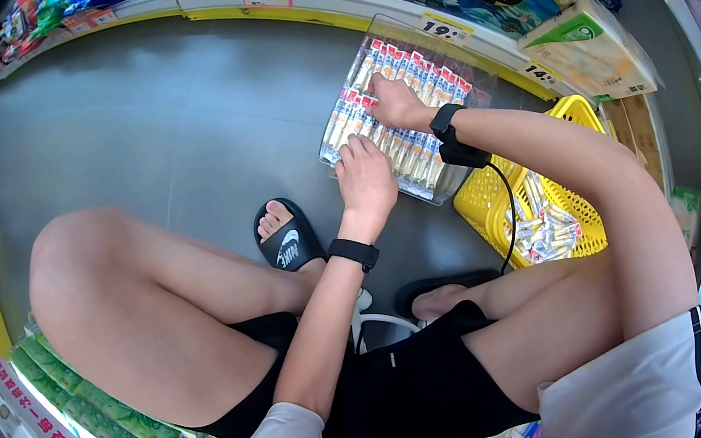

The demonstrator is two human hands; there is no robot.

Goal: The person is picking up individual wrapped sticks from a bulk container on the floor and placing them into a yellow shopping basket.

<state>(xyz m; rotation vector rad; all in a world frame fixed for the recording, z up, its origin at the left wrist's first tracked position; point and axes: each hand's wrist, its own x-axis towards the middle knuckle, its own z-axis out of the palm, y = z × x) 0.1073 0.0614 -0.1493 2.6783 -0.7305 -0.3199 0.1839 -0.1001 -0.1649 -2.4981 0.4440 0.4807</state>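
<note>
Fingers point(355, 150) of the left hand point(368, 184) lie flat and close together on the rows of slim blue-and-red packs point(416, 156), pressing down without gripping any. The right hand point(396, 103) rests further up the same rows, its fingers point(375, 87) bent down among the packs; whether they pinch one I cannot tell. These packs fill a clear tray point(440, 189) standing on the grey floor point(170, 119), just beside a yellow basket point(480, 198) holding more packs. Both wrists carry black bands.
</note>
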